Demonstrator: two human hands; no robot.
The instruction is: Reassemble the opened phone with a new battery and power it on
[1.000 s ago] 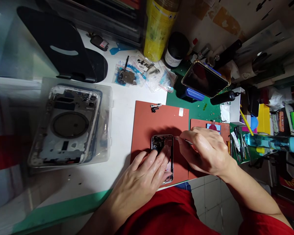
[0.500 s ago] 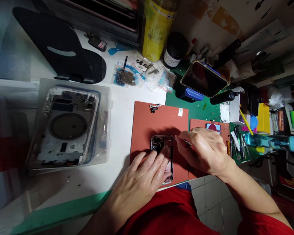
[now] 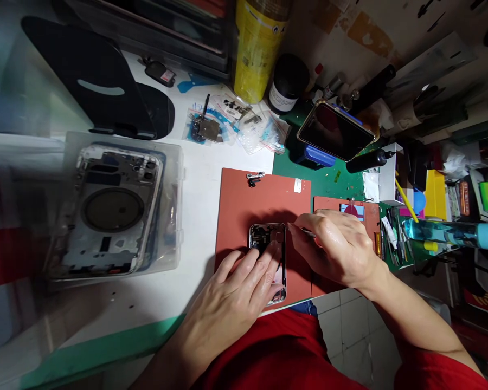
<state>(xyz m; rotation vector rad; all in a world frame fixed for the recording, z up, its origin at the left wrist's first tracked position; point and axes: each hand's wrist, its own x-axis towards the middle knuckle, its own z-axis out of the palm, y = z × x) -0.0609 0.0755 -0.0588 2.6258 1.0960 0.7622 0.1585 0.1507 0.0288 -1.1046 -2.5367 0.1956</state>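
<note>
- The left hand (image 3: 238,284) lies over the phone with its fingers stretched out, not curled into a fist; the fingertips rest on the inside parts.
- The opened phone (image 3: 263,235) is lying on the reddish mat, partly under this hand. It is a slim rectangle with rounded corners, a shiny metal rim and dark, uneven components inside.
- The right hand (image 3: 337,249) is narrow, with thumb and fingers pinched around a thin tool (image 3: 308,233), just beside the upper right part of the phone. The tool looks slender and metallic; its tip is too small to tell if it touches the rim.
- The reddish mat (image 3: 244,203) is flat, matte and smooth, with straight edges. Near its far edge sit small metal-and-black parts (image 3: 254,180) and a whitish square piece (image 3: 297,186).
- At the left, a silver-grey phone housing (image 3: 117,233), with a large dark ring in it, lies on a cloudy, translucent plastic box (image 3: 174,216).
- Behind the mat there are crinkled clear plastic bags (image 3: 256,132), a yellow cylindrical can (image 3: 258,54) and a round black jar (image 3: 288,84) with a white label.
- A glossy dark-screened phone (image 3: 335,132) leans on a blue-and-black support (image 3: 319,155).
</note>
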